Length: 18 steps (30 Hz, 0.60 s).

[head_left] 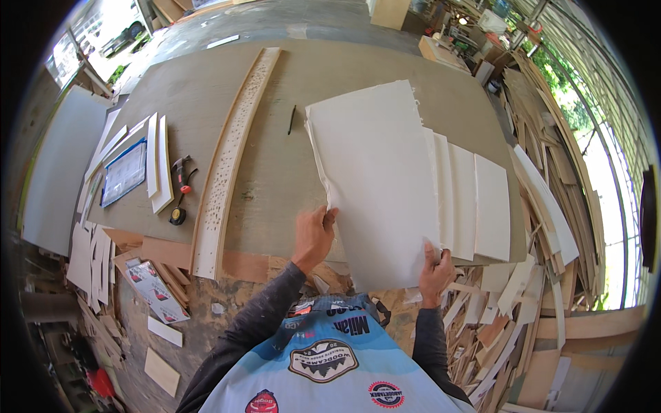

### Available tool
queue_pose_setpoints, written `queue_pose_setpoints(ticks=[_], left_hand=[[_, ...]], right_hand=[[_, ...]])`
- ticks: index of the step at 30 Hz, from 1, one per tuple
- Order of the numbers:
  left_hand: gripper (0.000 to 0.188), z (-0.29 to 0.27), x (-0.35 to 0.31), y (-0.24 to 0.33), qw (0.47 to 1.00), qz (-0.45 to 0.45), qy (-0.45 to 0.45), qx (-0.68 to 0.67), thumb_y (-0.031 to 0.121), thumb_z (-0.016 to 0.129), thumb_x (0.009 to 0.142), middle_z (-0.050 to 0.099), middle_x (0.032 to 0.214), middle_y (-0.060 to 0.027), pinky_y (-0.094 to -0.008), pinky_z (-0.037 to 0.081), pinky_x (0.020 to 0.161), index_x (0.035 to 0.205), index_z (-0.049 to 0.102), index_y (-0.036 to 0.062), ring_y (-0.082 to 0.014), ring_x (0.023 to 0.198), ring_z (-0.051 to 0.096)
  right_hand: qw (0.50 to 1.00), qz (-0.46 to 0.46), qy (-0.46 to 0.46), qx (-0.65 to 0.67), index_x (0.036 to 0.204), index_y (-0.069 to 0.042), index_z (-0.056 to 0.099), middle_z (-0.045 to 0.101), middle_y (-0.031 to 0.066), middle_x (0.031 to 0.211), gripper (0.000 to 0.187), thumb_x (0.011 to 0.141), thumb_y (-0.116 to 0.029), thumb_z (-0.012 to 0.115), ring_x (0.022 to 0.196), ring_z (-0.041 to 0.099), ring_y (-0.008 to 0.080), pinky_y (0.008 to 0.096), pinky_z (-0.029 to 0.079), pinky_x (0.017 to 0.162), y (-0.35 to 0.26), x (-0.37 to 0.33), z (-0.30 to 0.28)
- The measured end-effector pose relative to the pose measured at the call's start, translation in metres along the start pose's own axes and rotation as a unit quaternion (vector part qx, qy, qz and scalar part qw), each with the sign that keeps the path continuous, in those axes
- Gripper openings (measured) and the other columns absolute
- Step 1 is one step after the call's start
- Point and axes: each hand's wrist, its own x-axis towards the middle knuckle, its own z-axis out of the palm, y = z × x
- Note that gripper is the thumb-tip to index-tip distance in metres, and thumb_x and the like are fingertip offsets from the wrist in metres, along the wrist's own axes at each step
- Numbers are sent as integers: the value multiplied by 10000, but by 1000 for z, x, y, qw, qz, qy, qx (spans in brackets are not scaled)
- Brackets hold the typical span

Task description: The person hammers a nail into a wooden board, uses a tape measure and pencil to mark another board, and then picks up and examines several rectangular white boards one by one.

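Note:
A large white panel (375,179) with ragged edges lies at a slant over the near edge of the worktable. My left hand (315,236) is closed on its left edge, thumb on top. Lower down, my right hand (435,272) pinches its right edge near the close corner. Partly beneath it, several smaller white panels (492,210) are fanned out to the right. A dark pencil-like stick (291,120) lies just left of the panel's far end.
A long board dotted with holes (231,165) crosses the worktable (330,69). Left of it are a hammer (182,175), a tape measure (177,215), white strips (160,168) and a blue-edged pouch (125,172). Wood offcuts (499,310) crowd the right side.

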Motion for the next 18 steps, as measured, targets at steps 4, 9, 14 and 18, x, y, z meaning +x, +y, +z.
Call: queue_pose_setpoints(ticks=[4,9,14,18], left_hand=[[418,26,-7,11,974,-78,-42,-210,303,591,1036,580,579,-107,-385,411,517,749,595,-1,-253,491,529],[437,36,28,-18,886,-146,-13,-440,371,511,1077,590,681,-5,-296,412,603,787,624,65,-103,634,526],[447,23,92,-41,879,-107,50,-462,397,495,1078,596,726,-33,-293,453,706,804,606,62,-137,684,564],[415,2,136,-22,845,-75,106,-520,354,500,1080,577,722,-36,-311,492,703,807,596,57,-162,690,603]], right_hand=[[998,-27,18,-62,875,-26,629,616,153,635,528,945,-548,658,564,617,366,422,463,554,27,-6,-31],[996,-8,8,-92,866,-23,628,632,168,666,552,929,-570,664,603,626,402,426,466,562,62,-21,-69],[995,31,-32,-91,850,-10,628,621,190,674,576,914,-580,674,635,628,412,448,456,581,95,-34,-105],[990,61,-66,-111,821,7,604,590,209,664,612,910,-596,667,617,601,415,450,443,578,119,-43,-127]])
